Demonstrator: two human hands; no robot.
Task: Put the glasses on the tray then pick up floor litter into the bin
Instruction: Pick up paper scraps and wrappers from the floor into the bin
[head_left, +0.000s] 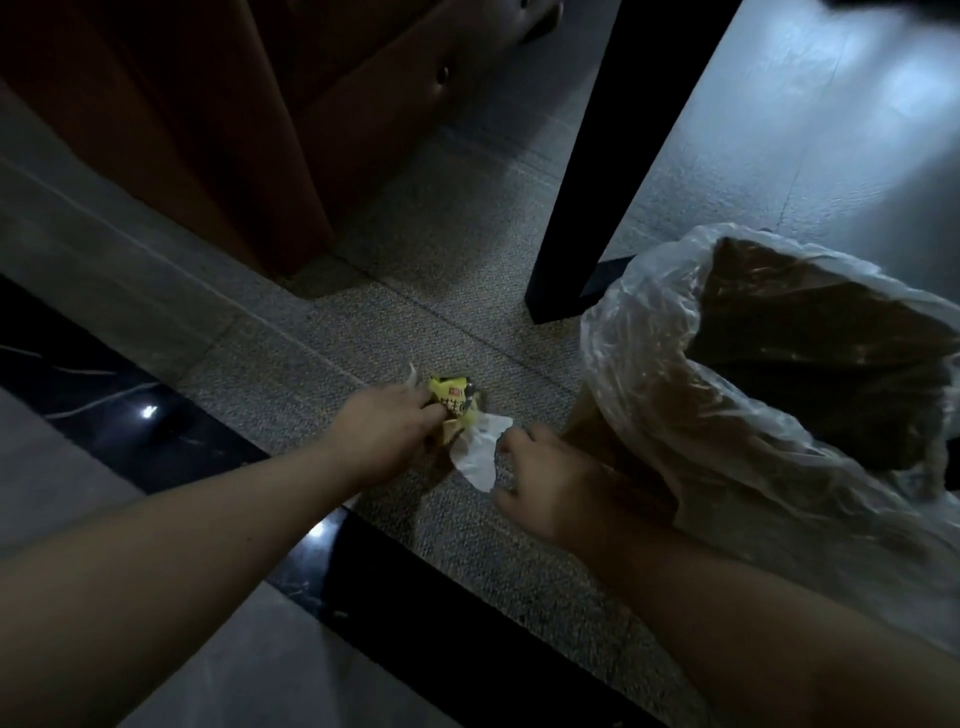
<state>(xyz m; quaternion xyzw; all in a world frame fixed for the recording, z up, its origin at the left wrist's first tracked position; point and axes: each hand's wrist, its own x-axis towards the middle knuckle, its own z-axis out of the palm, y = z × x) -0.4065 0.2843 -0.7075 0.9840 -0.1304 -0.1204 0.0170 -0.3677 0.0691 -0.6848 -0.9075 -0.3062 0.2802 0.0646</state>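
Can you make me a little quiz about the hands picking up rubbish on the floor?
1. True or false: the left hand is on the yellow wrapper.
2. Which side of the hands is the bin: left or right?
3. What white litter lies between the two hands?

Key:
1. True.
2. Right, close beside the right hand.
3. A crumpled tissue, on the carpet.
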